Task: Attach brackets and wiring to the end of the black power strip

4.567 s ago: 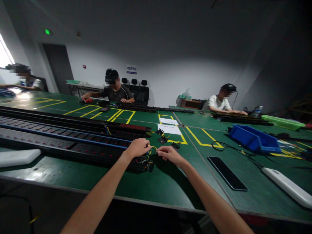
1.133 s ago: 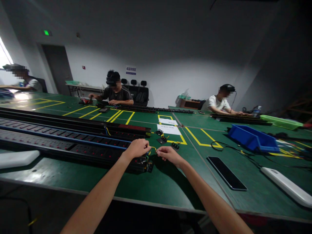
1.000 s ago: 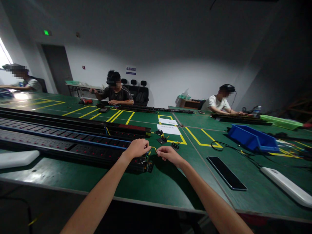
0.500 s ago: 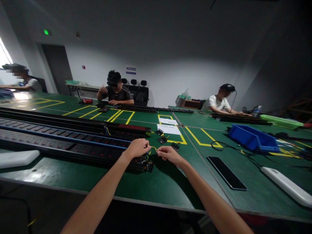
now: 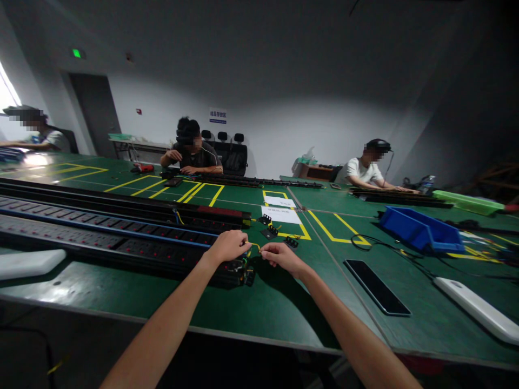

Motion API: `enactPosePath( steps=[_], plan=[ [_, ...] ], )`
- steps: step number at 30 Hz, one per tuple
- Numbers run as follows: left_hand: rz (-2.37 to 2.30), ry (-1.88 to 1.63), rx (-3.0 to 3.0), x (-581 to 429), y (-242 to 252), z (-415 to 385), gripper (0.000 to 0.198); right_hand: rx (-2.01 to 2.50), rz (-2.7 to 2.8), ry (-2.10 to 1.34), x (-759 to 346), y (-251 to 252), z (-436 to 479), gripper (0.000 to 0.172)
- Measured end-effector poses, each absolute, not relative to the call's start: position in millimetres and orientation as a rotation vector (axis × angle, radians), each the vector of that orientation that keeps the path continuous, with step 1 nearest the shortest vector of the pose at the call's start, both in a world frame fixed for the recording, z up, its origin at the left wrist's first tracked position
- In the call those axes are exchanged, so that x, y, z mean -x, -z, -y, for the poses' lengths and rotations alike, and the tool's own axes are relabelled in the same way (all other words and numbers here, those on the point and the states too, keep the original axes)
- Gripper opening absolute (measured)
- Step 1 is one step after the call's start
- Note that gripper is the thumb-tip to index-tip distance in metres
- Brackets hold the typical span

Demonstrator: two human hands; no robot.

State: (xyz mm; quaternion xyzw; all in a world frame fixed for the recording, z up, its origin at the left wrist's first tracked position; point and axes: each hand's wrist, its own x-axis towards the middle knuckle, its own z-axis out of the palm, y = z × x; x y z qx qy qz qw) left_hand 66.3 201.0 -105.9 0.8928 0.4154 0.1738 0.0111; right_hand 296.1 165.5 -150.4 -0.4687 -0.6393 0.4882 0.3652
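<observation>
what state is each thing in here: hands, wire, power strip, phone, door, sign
left hand, closed, pinching one end of the yellow wire
right hand, closed, pinching the wire's other end
power strip, lying flat, near end open with wires showing
phone, face up, screen dark
door, shut
exit sign, lit green

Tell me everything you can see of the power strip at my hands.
The power strip is a long black bar lying flat on the green table, running off left. Its top carries dark sockets. At its near end coloured wires show beneath the left hand; a yellow wire stretches from there to the right hand.
</observation>
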Motion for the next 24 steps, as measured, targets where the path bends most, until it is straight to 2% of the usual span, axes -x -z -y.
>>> enactPosePath(
  steps=[24],
  plan=[
    [-1.302,-0.544,-2.788,-66.2,106.9,-202.3,0.028,1.202,1.619,-1.278,-295.9,150.2,-165.1,0.048]
  ],
)
